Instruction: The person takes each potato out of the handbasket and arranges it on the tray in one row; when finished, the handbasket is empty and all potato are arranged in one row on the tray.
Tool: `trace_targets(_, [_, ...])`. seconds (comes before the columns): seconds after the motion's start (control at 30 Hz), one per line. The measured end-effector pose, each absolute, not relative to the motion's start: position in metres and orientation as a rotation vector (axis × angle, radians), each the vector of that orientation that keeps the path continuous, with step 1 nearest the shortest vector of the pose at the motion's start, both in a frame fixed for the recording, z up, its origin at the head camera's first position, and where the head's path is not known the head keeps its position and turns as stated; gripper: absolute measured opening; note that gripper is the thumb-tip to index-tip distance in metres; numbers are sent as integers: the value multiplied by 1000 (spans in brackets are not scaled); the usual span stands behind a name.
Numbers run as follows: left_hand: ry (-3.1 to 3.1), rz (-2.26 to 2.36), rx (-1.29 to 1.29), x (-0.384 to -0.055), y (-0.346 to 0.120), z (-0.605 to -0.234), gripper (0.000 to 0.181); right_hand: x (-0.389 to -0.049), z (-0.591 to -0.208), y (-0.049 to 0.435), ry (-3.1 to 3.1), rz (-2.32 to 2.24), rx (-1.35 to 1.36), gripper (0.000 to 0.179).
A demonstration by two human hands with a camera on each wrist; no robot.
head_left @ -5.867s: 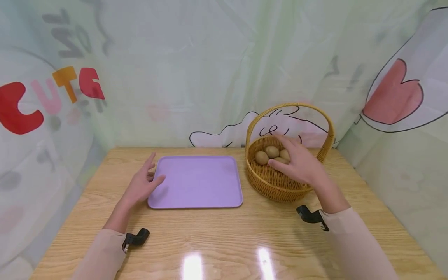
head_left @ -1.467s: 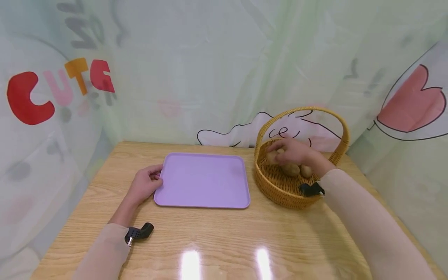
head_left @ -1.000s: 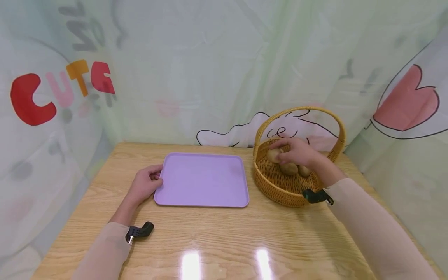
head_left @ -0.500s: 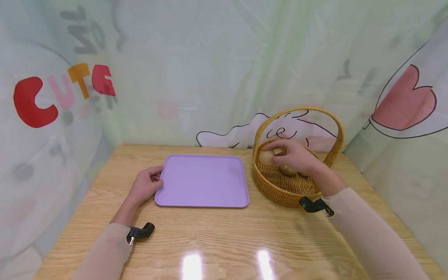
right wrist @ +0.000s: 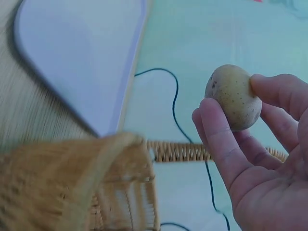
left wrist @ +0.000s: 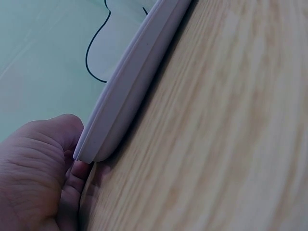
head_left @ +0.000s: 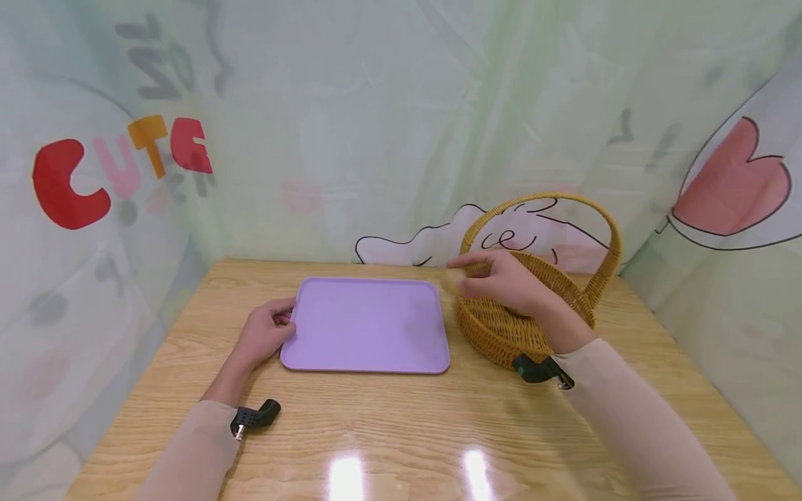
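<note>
A small tan potato (right wrist: pixel 233 96) with dark specks is pinched between the thumb and fingers of my right hand (head_left: pixel 510 285). In the head view this potato (head_left: pixel 452 282) is slightly blurred, above the left rim of the wicker basket (head_left: pixel 501 344). Part of another potato (head_left: pixel 516 311) shows inside the basket, and my right hand and forearm hide the rest of the contents. My left hand (head_left: pixel 266 334) grips the left edge of a purple rectangular tray (head_left: pixel 366 327), thumb on the rim. Close up, the left wrist view shows fingers curled under the tray's rim (left wrist: pixel 130 77).
The basket's tall arched handle (head_left: pixel 551 197) rises at the back right. Tray and basket stand side by side on a wooden table (head_left: pixel 401 410), with a narrow gap between them. A printed curtain (head_left: pixel 326 139) hangs right behind the table's far edge.
My left hand, open beside the tray at first, has taken hold of its edge. My right hand has picked a potato out of the basket and carried it left over the rim.
</note>
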State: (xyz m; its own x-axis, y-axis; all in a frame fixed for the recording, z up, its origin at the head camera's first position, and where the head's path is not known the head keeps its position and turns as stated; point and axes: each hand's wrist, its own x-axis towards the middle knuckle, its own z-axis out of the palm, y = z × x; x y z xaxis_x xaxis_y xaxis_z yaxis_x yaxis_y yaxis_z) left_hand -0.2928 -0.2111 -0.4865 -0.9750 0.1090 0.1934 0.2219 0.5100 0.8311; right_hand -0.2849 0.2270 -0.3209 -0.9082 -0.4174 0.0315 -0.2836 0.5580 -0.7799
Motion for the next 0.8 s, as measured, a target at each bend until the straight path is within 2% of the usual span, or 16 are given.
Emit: trace_targets(0.8, [-2605, -1476, -305, -295, -204, -484, 51, -310, -341, 145, 2355, -1555, -583, 40])
